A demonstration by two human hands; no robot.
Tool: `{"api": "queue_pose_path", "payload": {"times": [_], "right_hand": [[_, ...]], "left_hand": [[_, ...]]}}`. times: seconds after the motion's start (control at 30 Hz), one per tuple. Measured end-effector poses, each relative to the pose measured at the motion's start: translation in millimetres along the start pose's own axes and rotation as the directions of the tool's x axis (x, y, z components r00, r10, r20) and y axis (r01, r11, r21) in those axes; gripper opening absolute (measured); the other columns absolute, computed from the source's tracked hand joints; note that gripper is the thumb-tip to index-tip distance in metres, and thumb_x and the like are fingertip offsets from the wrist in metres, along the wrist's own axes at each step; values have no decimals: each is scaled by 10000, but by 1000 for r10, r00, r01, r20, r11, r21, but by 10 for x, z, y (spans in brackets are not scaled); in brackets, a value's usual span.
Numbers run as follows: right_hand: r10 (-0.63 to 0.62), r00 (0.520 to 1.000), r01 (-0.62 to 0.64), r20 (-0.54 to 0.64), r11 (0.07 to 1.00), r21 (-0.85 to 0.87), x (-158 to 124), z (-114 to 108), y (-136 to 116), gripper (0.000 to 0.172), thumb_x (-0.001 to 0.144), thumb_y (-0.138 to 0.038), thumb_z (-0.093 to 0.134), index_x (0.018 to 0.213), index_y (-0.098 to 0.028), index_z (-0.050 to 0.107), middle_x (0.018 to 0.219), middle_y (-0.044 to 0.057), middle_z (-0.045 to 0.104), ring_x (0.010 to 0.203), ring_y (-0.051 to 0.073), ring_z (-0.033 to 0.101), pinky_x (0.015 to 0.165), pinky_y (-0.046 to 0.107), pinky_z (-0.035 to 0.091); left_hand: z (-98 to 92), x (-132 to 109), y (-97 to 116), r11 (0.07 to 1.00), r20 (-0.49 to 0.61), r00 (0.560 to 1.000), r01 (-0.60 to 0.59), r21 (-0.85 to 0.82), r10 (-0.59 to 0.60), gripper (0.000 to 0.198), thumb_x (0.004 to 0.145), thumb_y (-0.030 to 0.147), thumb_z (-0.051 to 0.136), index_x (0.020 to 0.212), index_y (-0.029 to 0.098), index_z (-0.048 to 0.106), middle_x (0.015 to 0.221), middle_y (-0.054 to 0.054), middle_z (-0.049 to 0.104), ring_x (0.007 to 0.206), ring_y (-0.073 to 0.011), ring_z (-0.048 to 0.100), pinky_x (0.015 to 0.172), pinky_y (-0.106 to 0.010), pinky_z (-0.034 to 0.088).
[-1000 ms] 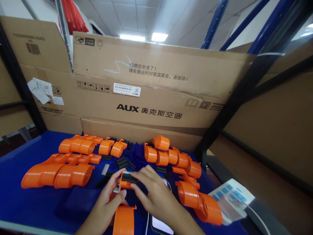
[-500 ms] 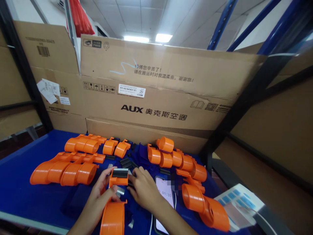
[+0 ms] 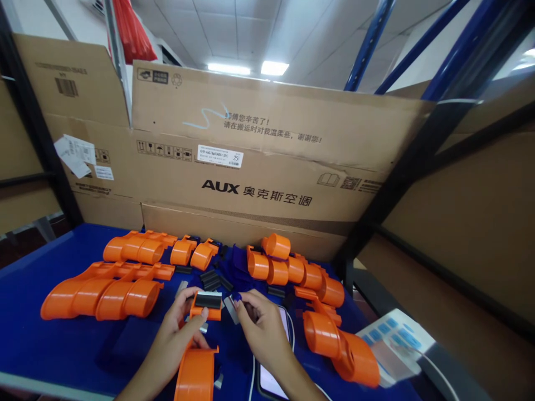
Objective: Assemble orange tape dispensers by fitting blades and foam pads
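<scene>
Head view: the left hand (image 3: 179, 328) grasps an orange holder (image 3: 195, 372) above the near edge of the blue table (image 3: 25, 287), its long axis pointing toward the far edge, round end nearest. The right hand (image 3: 267, 326) pinches a small metal piece (image 3: 231, 311) just right of the holder's black pad (image 3: 208, 301), apart from it; the piece slants, while the pad runs crosswise.

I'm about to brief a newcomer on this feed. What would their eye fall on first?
Bright orange holders crowd the left and right of the blue table. Behind them stands a big carton marked AUX. In the near middle, the left hand holds another holder and the right hand a small silvery piece.
</scene>
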State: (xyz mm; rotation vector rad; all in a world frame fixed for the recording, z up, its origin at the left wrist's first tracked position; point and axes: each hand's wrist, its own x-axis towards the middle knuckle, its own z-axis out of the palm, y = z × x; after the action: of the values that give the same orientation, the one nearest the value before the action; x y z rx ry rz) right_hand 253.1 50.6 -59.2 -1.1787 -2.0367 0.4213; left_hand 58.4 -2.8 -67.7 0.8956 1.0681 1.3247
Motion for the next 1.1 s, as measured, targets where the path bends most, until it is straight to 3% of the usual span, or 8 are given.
{"api": "queue_pose_path", "payload": {"times": [0.13,0.27,0.47,0.6,0.8,0.97,1.1], "right_hand": [[7,1000,-7,-5,999,49,43,32,27,271,978,-262,523,846,-204,753,794,47,665,717,186,625,610,271,465],[0,1000,1,-11,995,96,150,82,78,217,954,-245,562,981,-202,773,828,50,687,776,200,652,675,284,501],[35,991,-18,-126,990,137,81,101,55,345,1030,-381,444,872,-182,678,712,23,640,646,174,617,566,250,476],[18,987,-3,-163,996,93,-114,37,-69,218,1009,-326,482,901,-204,628,708,12,644,603,163,612,552,247,454],[-112,992,110,-62,993,-34,-235,-123,-149,96,951,-198,491,908,-225,573,722,17,609,647,186,591,621,286,423],[-183,982,187,49,979,-77,-198,-226,-161,168,912,-146,502,780,-245,468,678,-12,554,618,173,545,590,283,362],[-199,976,205,88,976,-67,-185,-263,-189,197,965,-168,472,787,-248,440,665,-25,542,597,159,537,567,270,360]], "left_hand": [[33,2,-10,1000,-4,1000,-12,-8,12,562,825,457,732,1268,274,441,569,113,639,419,-143,670,549,-282,613],[30,29,-15,1000,6,1000,-16,6,16,551,831,447,732,1261,274,434,611,112,643,399,-147,669,553,-328,634],[49,91,-76,999,-19,999,-33,3,33,519,818,453,734,1233,287,470,828,57,690,401,-135,669,462,-307,598],[119,131,-118,999,-23,999,-40,2,40,498,811,456,740,1217,291,503,894,37,705,420,-114,669,437,-249,551],[243,126,-107,999,27,999,-35,-10,35,471,831,417,731,1224,278,510,666,88,646,441,-124,659,541,-270,598],[304,69,-21,998,-6,999,-39,-50,39,608,694,488,810,1211,260,585,793,16,708,503,-180,703,489,-301,599],[320,42,53,996,-13,999,-30,-81,29,671,636,507,842,1216,263,608,849,-9,727,569,-210,731,503,-308,598]]}}
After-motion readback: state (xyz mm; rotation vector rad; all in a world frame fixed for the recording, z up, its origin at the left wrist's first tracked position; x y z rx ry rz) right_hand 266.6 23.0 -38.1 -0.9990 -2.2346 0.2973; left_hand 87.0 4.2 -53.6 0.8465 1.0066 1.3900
